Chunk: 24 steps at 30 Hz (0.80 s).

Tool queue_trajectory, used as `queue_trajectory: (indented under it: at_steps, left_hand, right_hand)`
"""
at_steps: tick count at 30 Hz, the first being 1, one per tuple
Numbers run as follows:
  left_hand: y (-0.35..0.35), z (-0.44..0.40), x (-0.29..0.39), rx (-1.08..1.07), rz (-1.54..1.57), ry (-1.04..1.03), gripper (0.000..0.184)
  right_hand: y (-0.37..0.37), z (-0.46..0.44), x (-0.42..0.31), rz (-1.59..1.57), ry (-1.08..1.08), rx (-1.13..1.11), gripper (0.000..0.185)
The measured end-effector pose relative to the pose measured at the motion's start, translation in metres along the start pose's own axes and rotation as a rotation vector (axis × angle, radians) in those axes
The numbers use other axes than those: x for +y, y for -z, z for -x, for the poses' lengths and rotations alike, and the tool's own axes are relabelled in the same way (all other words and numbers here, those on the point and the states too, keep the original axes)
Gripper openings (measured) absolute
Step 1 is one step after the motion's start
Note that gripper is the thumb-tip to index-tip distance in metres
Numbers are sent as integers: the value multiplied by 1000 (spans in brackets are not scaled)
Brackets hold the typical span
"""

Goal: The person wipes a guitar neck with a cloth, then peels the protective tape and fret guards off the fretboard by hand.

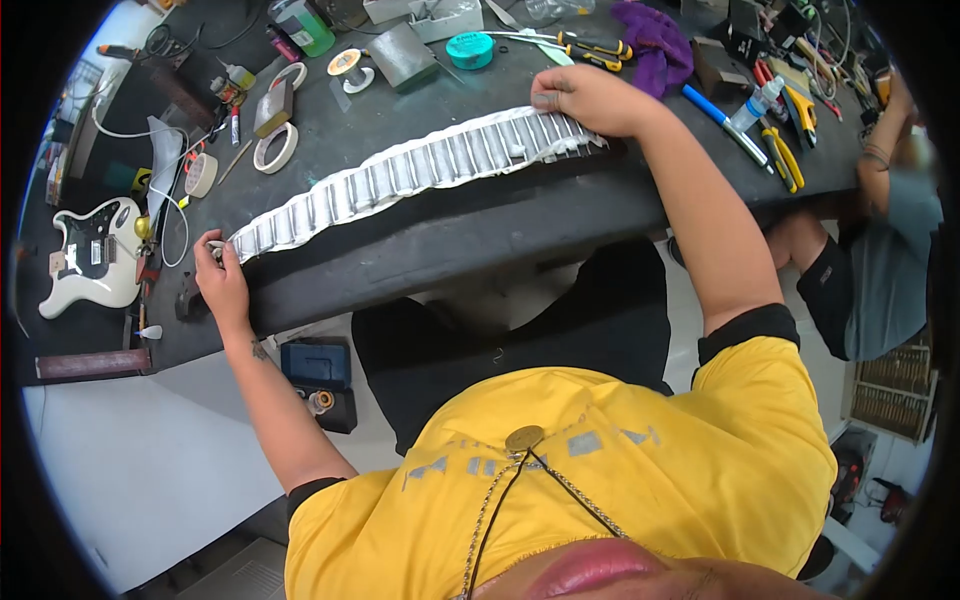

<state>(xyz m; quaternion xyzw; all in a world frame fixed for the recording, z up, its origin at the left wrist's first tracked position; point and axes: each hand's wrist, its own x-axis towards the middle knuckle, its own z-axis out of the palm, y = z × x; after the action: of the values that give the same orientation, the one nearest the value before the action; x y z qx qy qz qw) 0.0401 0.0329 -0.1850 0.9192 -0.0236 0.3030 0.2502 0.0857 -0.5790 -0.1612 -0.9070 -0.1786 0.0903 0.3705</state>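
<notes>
A long guitar neck, masked with white tape and crossed by many grey fret bands, lies slantwise along the front of the dark workbench. Its left end is in my left hand, with thumb and fingers closed around it. My right hand is at the right end, fingers bent together over the far edge; what lies under the fingertips is hidden. Ragged tape ends stick out below that hand. A white guitar body lies to the left of my left hand.
Behind the neck are tape rolls, a solder spool, a metal block and a teal tin. At right lie a purple cloth, a blue marker and yellow-handled pliers. Another person sits at the far right.
</notes>
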Motion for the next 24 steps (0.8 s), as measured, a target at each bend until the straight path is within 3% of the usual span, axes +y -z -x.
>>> queue_trajectory:
  at_steps: [2, 3, 6, 8, 13, 20, 23, 24]
  left_hand:
    - [-3, -3, -7, -7, -24, -45, 26]
    - [-3, -6, -11, -10, -36, -59, 26]
    - [-1, -5, -11, -28, -57, -24, 27]
    - [-2, -5, -10, -28, -64, -15, 26]
    - [-5, -5, -15, -5, -77, -80, 27]
    - [-1, -5, -15, -31, -34, -77, 27]
    - [-1, -9, -15, -89, -80, 47, 26]
    - [-1, -10, -15, -72, -82, 13, 26]
  right_hand:
    - [9, 0, 4, -74, -7, -18, 20]
    - [9, 0, 12, -122, 39, 82, 22]
    - [18, 2, 18, -50, 126, 63, 24]
    - [13, 1, 8, 113, 51, -26, 24]
    - [3, -4, 6, 235, -18, 16, 26]
    - [6, -2, 7, 75, -33, 63, 27]
    - [16, 1, 13, -110, -91, 158, 28]
    - [18, 0, 19, -39, -43, 141, 31]
